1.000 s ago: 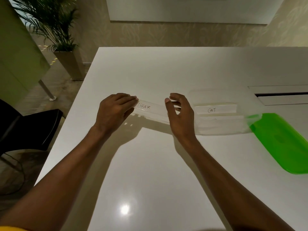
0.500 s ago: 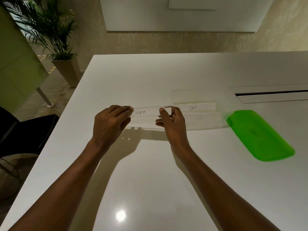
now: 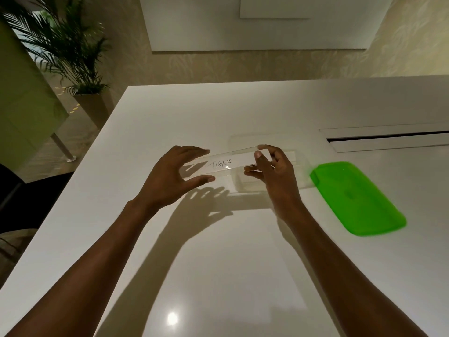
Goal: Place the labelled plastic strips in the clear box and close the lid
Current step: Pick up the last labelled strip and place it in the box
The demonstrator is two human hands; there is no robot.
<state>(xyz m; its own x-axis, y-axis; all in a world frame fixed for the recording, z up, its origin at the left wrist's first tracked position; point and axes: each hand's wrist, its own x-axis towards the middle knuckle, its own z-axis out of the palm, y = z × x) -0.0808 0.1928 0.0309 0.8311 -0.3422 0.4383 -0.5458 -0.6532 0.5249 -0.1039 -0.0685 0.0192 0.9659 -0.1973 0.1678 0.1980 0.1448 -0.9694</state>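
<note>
A clear plastic strip labelled TIGER [image 3: 222,164] is held above the white table [image 3: 218,263], tilted up to the right. My right hand [image 3: 272,171] pinches its right end between thumb and fingers. My left hand [image 3: 175,176] hovers at its left end, fingers and thumb spread straight on either side of it; I cannot tell if they touch. The clear box [image 3: 302,171] stands right behind my right hand, lid off. A bit of another white label [image 3: 290,155] shows inside it. The green lid [image 3: 357,198] lies flat to the box's right.
A long cable slot [image 3: 388,139] is cut into the table at the back right. The table's left edge runs diagonally, with a black chair [image 3: 29,190] beside it on the floor. A potted palm [image 3: 73,57] stands at the far left.
The TIGER strip has come up off the table and its right end has moved over the box. My left hand has let go of its end and spread open.
</note>
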